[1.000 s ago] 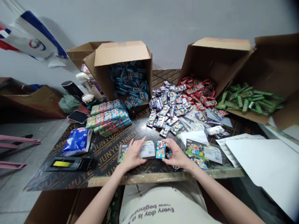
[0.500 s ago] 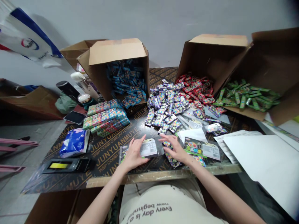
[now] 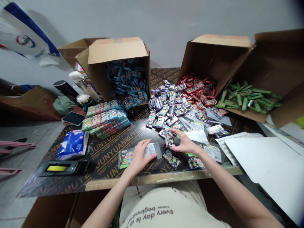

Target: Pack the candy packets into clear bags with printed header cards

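Observation:
My left hand [image 3: 140, 156] lies over a clear, printed plastic bag [image 3: 124, 159] on the table, its thumb and fingers spread apart across the bag's label. Between the thumb and fingertips of my right hand [image 3: 184, 142] is a small purple candy packet [image 3: 169, 138], tilted up at the near edge of the purple packet pile [image 3: 163, 110]. Another purple packet [image 3: 171, 159] rests just below that hand, near the table's front edge. A second printed bag [image 3: 213, 152] is partly hidden behind my right wrist.
Cardboard boxes hold blue packets [image 3: 128, 80], red packets [image 3: 198, 90] and green packets [image 3: 249, 96]. Stacked filled packs [image 3: 106, 118], a blue tissue pack [image 3: 73, 144], a black tape-like holder [image 3: 64, 168] and a phone [image 3: 74, 118] are at left. White sheets [image 3: 268, 158] cover the right side.
A blue packet at the bag's mouth has gone from sight. My right hand let go of it, then moved up to the purple pile and took a purple packet. My left hand loosened on the bag.

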A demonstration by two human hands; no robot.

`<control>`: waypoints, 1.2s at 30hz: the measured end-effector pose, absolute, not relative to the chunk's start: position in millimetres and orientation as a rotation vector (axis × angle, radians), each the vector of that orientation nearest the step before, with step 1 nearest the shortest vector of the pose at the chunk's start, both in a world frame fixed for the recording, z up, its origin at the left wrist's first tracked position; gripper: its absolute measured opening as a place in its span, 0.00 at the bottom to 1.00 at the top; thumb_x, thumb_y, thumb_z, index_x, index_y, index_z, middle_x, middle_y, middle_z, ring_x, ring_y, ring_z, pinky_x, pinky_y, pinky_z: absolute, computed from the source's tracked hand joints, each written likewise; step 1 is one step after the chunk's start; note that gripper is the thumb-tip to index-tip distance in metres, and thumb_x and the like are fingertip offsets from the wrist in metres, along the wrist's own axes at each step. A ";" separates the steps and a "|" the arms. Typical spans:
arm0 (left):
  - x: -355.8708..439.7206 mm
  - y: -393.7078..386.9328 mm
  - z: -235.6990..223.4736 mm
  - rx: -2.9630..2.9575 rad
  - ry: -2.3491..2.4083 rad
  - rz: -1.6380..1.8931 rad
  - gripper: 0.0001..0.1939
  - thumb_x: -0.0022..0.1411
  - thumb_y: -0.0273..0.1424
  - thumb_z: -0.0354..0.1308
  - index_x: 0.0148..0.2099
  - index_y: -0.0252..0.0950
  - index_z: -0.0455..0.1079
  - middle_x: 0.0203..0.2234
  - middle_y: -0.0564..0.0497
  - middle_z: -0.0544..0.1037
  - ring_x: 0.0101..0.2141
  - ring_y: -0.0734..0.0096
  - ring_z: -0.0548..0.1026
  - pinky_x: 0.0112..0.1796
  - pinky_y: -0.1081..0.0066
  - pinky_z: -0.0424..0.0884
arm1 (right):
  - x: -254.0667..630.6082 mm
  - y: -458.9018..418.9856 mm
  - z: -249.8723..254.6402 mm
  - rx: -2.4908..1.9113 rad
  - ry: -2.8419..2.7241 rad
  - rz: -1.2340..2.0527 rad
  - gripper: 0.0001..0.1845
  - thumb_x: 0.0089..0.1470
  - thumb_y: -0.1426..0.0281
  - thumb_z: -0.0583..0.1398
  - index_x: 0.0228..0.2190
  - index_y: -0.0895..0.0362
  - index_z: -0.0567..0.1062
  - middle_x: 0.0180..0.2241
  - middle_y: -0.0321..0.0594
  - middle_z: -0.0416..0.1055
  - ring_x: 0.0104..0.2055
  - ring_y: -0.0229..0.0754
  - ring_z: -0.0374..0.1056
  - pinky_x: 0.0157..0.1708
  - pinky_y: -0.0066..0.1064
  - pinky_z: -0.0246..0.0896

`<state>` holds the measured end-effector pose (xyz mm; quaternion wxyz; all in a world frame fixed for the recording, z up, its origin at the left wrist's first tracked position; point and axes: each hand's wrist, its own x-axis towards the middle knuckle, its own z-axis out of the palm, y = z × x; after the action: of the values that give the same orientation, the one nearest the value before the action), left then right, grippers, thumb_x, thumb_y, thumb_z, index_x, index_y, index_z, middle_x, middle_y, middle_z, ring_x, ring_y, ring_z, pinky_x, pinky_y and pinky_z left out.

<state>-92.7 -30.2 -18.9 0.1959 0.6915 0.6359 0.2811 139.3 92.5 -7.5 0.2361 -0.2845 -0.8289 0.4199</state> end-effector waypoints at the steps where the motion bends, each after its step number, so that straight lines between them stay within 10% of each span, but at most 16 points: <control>1: -85.2 -29.0 -10.8 1.926 1.748 0.870 0.35 0.51 0.39 0.60 0.60 0.40 0.54 0.54 0.41 0.62 0.53 0.58 0.61 0.52 0.56 0.57 | 135.1 87.0 -4.2 -0.721 -2.185 1.338 0.40 0.39 0.69 0.64 0.54 0.52 0.56 0.51 0.44 0.61 0.53 0.47 0.58 0.53 0.41 0.50; 7: -59.0 -22.9 18.2 1.702 1.566 1.083 0.12 0.51 0.38 0.60 0.35 0.35 0.73 0.35 0.47 0.74 0.38 0.64 0.70 0.41 0.65 0.64 | 112.8 58.4 -4.1 -0.594 -1.695 2.363 0.31 0.54 0.49 0.46 0.54 0.53 0.55 0.37 0.43 0.71 0.35 0.44 0.71 0.33 0.37 0.65; 13: -58.0 -17.4 3.5 0.846 1.451 1.215 0.16 0.46 0.40 0.63 0.24 0.31 0.69 0.16 0.56 0.69 0.19 0.79 0.65 0.24 0.76 0.60 | 112.4 45.3 -0.4 -0.764 -2.095 1.180 0.50 0.37 0.54 0.65 0.57 0.52 0.51 0.58 0.48 0.52 0.58 0.53 0.52 0.55 0.46 0.48; 19: -69.6 -23.0 -6.2 1.102 1.484 1.103 0.20 0.52 0.42 0.58 0.42 0.32 0.72 0.33 0.46 0.77 0.33 0.66 0.73 0.38 0.66 0.67 | 109.7 39.7 -2.9 -0.701 -2.287 0.659 0.40 0.38 0.68 0.62 0.54 0.51 0.55 0.50 0.44 0.62 0.53 0.51 0.56 0.53 0.45 0.46; 23: -103.1 -33.5 -24.0 1.817 1.745 0.783 0.43 0.39 0.41 0.66 0.58 0.42 0.58 0.55 0.43 0.63 0.55 0.51 0.59 0.55 0.49 0.48 | 115.2 46.4 -20.6 -0.850 -2.317 0.591 0.39 0.37 0.68 0.61 0.53 0.54 0.57 0.49 0.46 0.62 0.52 0.52 0.57 0.51 0.45 0.48; 36: -124.5 -39.3 -32.2 2.161 1.691 0.577 0.46 0.45 0.35 0.60 0.63 0.40 0.42 0.52 0.45 0.65 0.52 0.56 0.64 0.57 0.49 0.45 | 105.6 53.0 -31.9 -0.523 -2.352 1.094 0.47 0.38 0.65 0.66 0.57 0.55 0.51 0.57 0.48 0.55 0.57 0.48 0.54 0.54 0.38 0.49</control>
<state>-124.5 -39.3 -32.2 0.1679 0.7598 0.5944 0.2028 105.6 53.0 -31.9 0.2453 -0.1917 -0.8616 0.4008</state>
